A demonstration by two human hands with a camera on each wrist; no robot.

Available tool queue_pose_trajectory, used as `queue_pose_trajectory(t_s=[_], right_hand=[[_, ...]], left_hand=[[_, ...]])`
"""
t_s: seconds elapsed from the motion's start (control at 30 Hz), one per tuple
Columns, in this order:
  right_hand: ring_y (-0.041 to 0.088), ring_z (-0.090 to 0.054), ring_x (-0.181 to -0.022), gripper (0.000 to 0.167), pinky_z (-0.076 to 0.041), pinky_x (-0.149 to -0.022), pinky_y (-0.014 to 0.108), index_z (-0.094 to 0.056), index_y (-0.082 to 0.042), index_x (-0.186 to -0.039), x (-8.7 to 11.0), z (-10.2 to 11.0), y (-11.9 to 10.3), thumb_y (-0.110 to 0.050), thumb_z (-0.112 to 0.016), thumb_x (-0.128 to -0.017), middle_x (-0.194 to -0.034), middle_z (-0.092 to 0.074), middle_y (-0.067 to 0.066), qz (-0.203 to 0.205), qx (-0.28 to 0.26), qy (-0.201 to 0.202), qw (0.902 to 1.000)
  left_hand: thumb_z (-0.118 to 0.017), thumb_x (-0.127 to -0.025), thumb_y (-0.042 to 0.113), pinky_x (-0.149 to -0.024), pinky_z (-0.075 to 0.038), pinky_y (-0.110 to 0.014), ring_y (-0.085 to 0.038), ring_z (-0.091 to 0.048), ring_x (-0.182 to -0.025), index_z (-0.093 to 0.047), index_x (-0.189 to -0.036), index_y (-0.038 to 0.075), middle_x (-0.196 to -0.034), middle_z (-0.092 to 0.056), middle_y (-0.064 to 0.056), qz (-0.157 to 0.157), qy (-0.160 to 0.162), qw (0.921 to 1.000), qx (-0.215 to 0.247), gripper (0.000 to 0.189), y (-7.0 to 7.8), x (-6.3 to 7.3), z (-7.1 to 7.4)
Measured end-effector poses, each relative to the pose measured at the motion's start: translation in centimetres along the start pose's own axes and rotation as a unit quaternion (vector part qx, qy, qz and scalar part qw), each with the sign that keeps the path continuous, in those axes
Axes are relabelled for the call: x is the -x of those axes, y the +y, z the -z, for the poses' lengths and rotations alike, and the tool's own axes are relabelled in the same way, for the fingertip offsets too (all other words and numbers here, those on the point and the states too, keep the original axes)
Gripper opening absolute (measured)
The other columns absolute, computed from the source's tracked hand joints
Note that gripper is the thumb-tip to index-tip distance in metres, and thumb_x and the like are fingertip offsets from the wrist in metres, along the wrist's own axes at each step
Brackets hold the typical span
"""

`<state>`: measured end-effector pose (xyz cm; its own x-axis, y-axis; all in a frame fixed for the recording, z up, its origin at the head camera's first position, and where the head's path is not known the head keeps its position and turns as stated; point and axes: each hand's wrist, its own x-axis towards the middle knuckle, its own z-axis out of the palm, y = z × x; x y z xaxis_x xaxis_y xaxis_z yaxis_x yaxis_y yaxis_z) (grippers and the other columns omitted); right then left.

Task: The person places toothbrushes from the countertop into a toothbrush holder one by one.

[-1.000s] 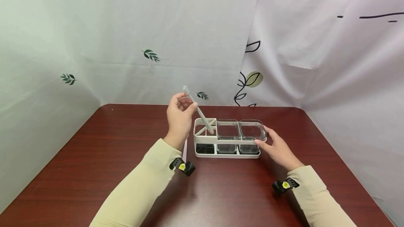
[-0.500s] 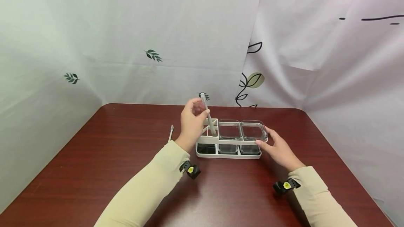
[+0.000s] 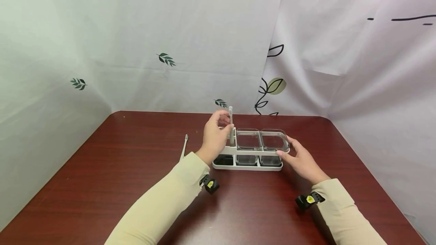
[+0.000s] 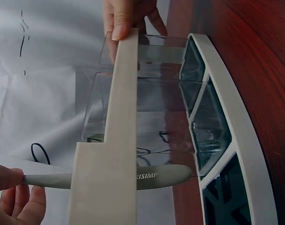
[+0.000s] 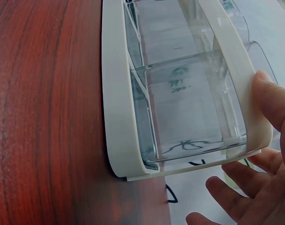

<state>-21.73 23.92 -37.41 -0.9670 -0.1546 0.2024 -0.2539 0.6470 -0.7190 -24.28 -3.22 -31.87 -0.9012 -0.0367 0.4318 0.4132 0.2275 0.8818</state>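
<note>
My left hand (image 3: 214,136) pinches a grey toothbrush (image 3: 231,137) near its head, holding it upright at the left part of a white toothbrush holder (image 3: 247,168). In the left wrist view, the toothbrush's thick handle (image 4: 168,176) reaches down through the holder's upper frame (image 4: 121,117), its rounded end above the base. My right hand (image 3: 303,160) grips the right end of that frame, thumb on the front rim and fingers round the back. Two clear cups (image 3: 248,140) sit side by side in the holder's middle and right openings.
Another toothbrush (image 3: 184,147) lies on the reddish-brown table (image 3: 136,169) left of the holder, partly hidden by my left sleeve (image 3: 163,192). A white patterned cloth (image 3: 204,41) hangs behind the table.
My left hand has moved right and slightly down, turning the toothbrush from slanted to upright and lowering it into the holder. The toothbrush on the table has come into fuller view. The right hand keeps its grip.
</note>
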Motion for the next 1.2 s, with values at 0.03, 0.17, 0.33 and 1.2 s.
queue_pose_trajectory(t_s=[0.03,0.17,0.33,1.2], right_hand=[[0.044,-0.037,-0.132,0.072,-0.029,-0.105,0.062,-0.031,0.005,-0.146,-0.04,-0.02,0.00,-0.029,-0.065,-0.093,-0.140,-0.042,0.029,0.001,0.000,0.000,1.0000],[0.043,-0.036,-0.132,0.072,-0.028,-0.106,0.062,-0.031,0.005,-0.146,-0.16,-0.09,0.11,-0.029,-0.066,-0.092,-0.141,-0.042,0.029,0.000,0.001,0.001,1.0000],[0.043,-0.036,-0.132,0.072,-0.027,-0.106,0.062,-0.032,0.005,-0.145,-0.19,-0.09,0.20,-0.029,-0.066,-0.092,-0.140,-0.042,0.029,-0.002,0.001,0.001,1.0000],[0.043,-0.035,-0.133,0.072,-0.027,-0.107,0.062,-0.031,0.005,-0.146,-0.22,-0.28,0.20,-0.029,-0.066,-0.092,-0.141,-0.041,0.028,-0.002,-0.001,0.004,1.0000]], left_hand=[[-0.065,-0.085,-0.007,-0.081,-0.053,-0.037,-0.027,-0.059,-0.094,-0.058,-0.114,0.001,-0.098,-0.059,-0.013,-0.002,-0.004,0.9999,-0.009,0.030,0.04,0.07,0.00],[-0.066,-0.086,-0.005,-0.075,-0.053,-0.034,-0.024,-0.060,-0.096,-0.059,-0.114,0.004,-0.099,-0.060,-0.011,0.002,-0.025,0.9991,-0.033,0.030,-0.03,0.21,-0.09],[-0.066,-0.087,-0.005,-0.068,-0.051,-0.030,-0.022,-0.059,-0.096,-0.059,-0.114,0.005,-0.098,-0.060,-0.008,0.007,-0.043,0.9980,-0.045,0.030,-0.34,0.23,-0.27],[-0.066,-0.086,-0.007,-0.068,-0.048,-0.029,-0.023,-0.058,-0.094,-0.059,-0.111,0.004,-0.094,-0.059,-0.009,-0.006,-0.057,0.9963,-0.064,0.028,-0.69,0.40,-0.37]])
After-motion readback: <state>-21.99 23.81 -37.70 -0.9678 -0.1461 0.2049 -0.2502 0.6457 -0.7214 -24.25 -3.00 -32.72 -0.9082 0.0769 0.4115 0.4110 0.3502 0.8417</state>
